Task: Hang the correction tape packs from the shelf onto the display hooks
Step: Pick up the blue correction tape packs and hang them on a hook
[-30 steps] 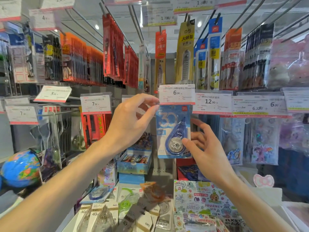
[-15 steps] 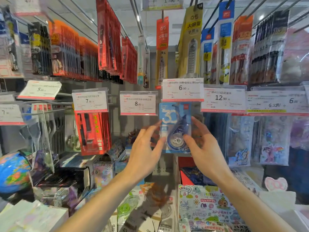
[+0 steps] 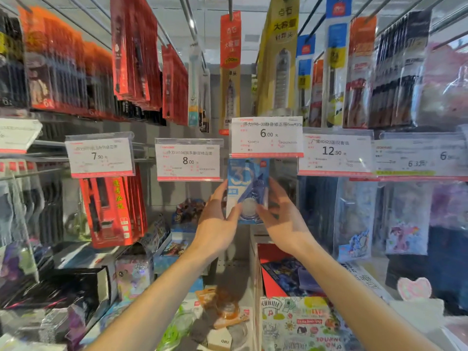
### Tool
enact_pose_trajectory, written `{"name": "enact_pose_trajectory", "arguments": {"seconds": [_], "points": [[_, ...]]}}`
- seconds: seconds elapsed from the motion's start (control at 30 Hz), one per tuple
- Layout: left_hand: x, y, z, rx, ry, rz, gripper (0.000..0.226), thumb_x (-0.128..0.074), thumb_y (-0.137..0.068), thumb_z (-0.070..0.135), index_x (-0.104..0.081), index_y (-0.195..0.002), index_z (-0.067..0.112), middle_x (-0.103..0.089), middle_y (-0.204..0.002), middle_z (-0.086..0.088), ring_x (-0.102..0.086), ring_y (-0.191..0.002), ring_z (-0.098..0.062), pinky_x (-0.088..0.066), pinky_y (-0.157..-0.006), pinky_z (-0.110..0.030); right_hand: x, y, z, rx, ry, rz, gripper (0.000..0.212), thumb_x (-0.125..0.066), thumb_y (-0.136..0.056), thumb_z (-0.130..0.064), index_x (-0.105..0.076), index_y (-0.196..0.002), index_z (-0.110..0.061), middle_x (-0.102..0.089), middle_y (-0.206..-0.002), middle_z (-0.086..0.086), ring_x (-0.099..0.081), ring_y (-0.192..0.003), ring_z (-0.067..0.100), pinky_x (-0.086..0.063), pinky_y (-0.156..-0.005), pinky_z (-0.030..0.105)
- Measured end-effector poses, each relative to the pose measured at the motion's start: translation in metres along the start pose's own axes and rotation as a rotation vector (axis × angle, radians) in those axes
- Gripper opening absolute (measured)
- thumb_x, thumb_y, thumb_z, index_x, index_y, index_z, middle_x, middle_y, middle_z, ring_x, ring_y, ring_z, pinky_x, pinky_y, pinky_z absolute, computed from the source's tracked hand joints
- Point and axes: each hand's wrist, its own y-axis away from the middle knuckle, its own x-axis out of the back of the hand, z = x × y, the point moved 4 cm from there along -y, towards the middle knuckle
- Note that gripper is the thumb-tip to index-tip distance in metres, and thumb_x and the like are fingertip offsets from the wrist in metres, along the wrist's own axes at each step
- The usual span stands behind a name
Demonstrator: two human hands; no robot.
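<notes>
A blue correction tape pack hangs just under the 6.00 price tag at the centre of the rack. My left hand holds its lower left edge, thumb in front and fingers behind. My right hand pinches its right edge. The hook itself is hidden behind the price tag. More correction tape packs lie loose on the shelf below, among them a green one and an orange one. The picture is slightly blurred.
Price tags for 8.00 and 12.90 flank the hook. Red packs hang at the left and pouches at the right. Long hook rods with pen packs jut out overhead. A printed booklet lies at the lower right.
My left hand has come down from the 6.00 price tag to the pack's left edge. Both hands and the pack now sit further in under the tag, and the view has moved closer.
</notes>
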Motion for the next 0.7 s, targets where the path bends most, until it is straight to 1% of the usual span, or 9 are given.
{"name": "enact_pose_trajectory", "arguments": {"seconds": [0.1,0.17,0.23,0.27,0.3,0.37,0.43,0.6,0.7], "points": [[0.004,0.004,0.002,0.028,0.048,-0.004,0.057,-0.063,-0.103,0.027,-0.041,-0.155,0.032,-0.06,-0.14,0.014,-0.056,-0.119,0.01,-0.047,-0.1,-0.017,0.002,0.0,0.006,-0.049,-0.135,-0.056,0.068,-0.064,-0.103,-0.023,-0.03,-0.16,-0.033,-0.066,-0.119,-0.023,-0.069,-0.108,0.003,-0.056,-0.1,0.035],[0.01,0.008,0.006,0.032,0.081,-0.003,0.048,-0.063,-0.103,0.024,-0.048,-0.146,0.034,-0.063,-0.126,0.021,-0.057,-0.104,0.021,-0.047,-0.087,-0.006,0.009,0.003,0.009,-0.065,-0.15,-0.05,0.056,-0.066,-0.102,-0.021,-0.043,-0.152,-0.026,-0.068,-0.116,-0.018,-0.067,-0.104,-0.003,-0.056,-0.1,0.03],[0.018,0.014,0.011,0.024,0.079,0.014,0.038,-0.065,-0.102,0.02,-0.055,-0.135,0.035,-0.064,-0.123,0.016,-0.058,-0.1,0.022,-0.047,-0.083,-0.006,0.02,0.011,0.007,-0.051,-0.154,-0.024,0.036,-0.065,-0.102,-0.02,-0.055,-0.137,-0.023,-0.07,-0.12,-0.013,-0.069,-0.098,-0.009,-0.056,-0.092,0.016],[0.023,0.018,0.016,0.018,0.081,0.03,0.031,-0.066,-0.101,0.019,-0.057,-0.126,0.035,-0.065,-0.121,0.013,-0.059,-0.096,0.021,-0.048,-0.08,-0.007,0.026,0.017,0.006,-0.058,-0.17,-0.003,0.03,-0.065,-0.102,-0.02,-0.059,-0.131,-0.023,-0.071,-0.118,-0.015,-0.07,-0.094,-0.011,-0.057,-0.09,0.015],[0.028,0.024,0.02,0.017,0.088,0.048,0.025,-0.067,-0.1,0.019,-0.059,-0.117,0.035,-0.067,-0.118,0.013,-0.061,-0.094,0.021,-0.05,-0.079,-0.01,0.033,0.024,0.006,-0.075,-0.192,0.023,0.025,-0.066,-0.102,-0.02,-0.062,-0.127,-0.023,-0.072,-0.115,-0.015,-0.071,-0.094,-0.009,-0.059,-0.091,0.019],[0.039,0.037,0.028,0.046,0.127,0.092,0.018,-0.069,-0.098,0.023,-0.062,-0.107,0.036,-0.07,-0.11,0.014,-0.065,-0.095,0.011,-0.058,-0.084,-0.031,0.046,0.039,0.003,-0.106,-0.262,0.064,0.02,-0.066,-0.101,-0.02,-0.066,-0.121,-0.023,-0.076,-0.11,-0.008,-0.077,-0.093,0.008,-0.063,-0.09,0.032],[0.05,0.054,0.039,0.066,0.178,0.128,0.012,-0.07,-0.097,0.026,-0.065,-0.104,0.035,-0.071,-0.107,0.013,-0.069,-0.101,-0.005,-0.059,-0.088,-0.041,0.059,0.056,-0.004,-0.124,-0.362,0.077,0.019,-0.067,-0.101,-0.021,-0.067,-0.12,-0.021,-0.08,-0.103,-0.002,-0.08,-0.083,0.015,-0.065,-0.079,0.033],[0.065,0.103,0.061,0.069,0.271,0.178,0.009,-0.072,-0.095,0.017,-0.072,-0.099,0.026,-0.076,-0.093,0.007,-0.072,-0.087,-0.019,-0.059,-0.068,-0.023,0.08,0.109,-0.019,-0.098,-0.432,0.062,0.012,-0.065,-0.102,-0.022,-0.071,-0.113,-0.023,-0.08,-0.085,0.001,-0.073,-0.068,0.013,-0.064,-0.067,0.027],[0.066,0.139,0.065,0.101,0.3,0.19,0.012,-0.072,-0.096,0.019,-0.073,-0.101,0.029,-0.077,-0.096,0.005,-0.074,-0.088,-0.016,-0.061,-0.073,-0.03,0.079,0.14,-0.021,-0.115,-0.48,0.034,0.012,-0.065,-0.101,-0.02,-0.073,-0.109,-0.023,-0.078,-0.08,0.004,-0.07,-0.065,0.014,-0.062,-0.062,0.028]]}}
